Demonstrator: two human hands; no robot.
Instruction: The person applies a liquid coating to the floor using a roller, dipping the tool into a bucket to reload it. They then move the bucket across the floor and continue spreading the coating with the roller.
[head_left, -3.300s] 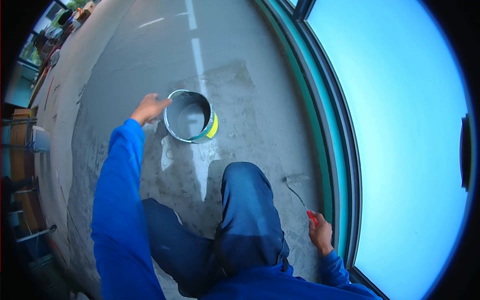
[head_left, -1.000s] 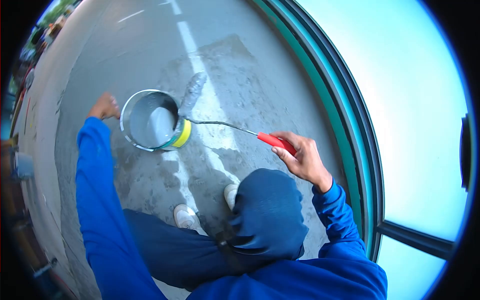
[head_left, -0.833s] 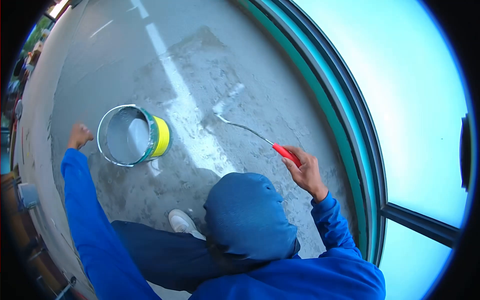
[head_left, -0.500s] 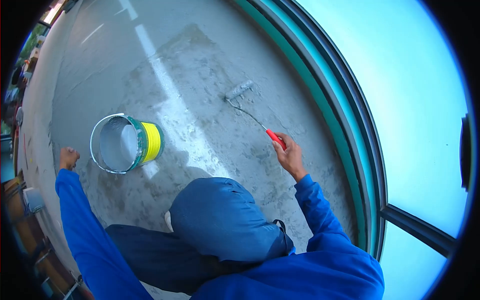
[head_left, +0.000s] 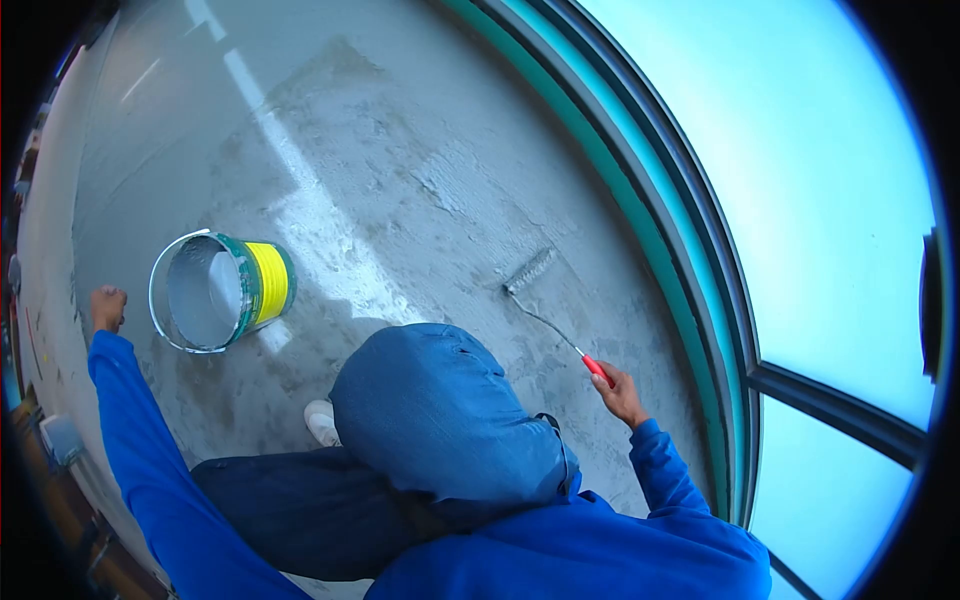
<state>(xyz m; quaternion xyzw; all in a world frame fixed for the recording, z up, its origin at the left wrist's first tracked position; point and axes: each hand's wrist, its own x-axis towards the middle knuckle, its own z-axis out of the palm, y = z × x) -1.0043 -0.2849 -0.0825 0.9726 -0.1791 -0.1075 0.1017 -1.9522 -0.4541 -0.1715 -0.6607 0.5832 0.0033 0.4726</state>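
My right hand [head_left: 621, 392] is closed around the red handle of a paint roller [head_left: 532, 270]. The roller's grey, coated sleeve rests on the wet-looking grey floor [head_left: 390, 190], close to the glazed wall. My left hand [head_left: 108, 307] is curled at the far left, beside a bucket [head_left: 240, 290] but apart from it; whether anything is in its fingers I cannot make out. The bucket is green with a yellow band and a wire handle. It appears tilted toward the left in this wide view, with grey coating on its inner wall and pale material inside.
A dark frame [head_left: 690, 190] with a teal lower strip and bright glass panels curves along the right. My bent knee [head_left: 430, 400] and a white shoe [head_left: 322, 423] are in the middle. A lighter floor strip [head_left: 50, 260] and blurred items lie at the far left.
The roller and my right hand have moved down and to the right, toward me. The view has shifted slightly, so the bucket and left hand appear further left.
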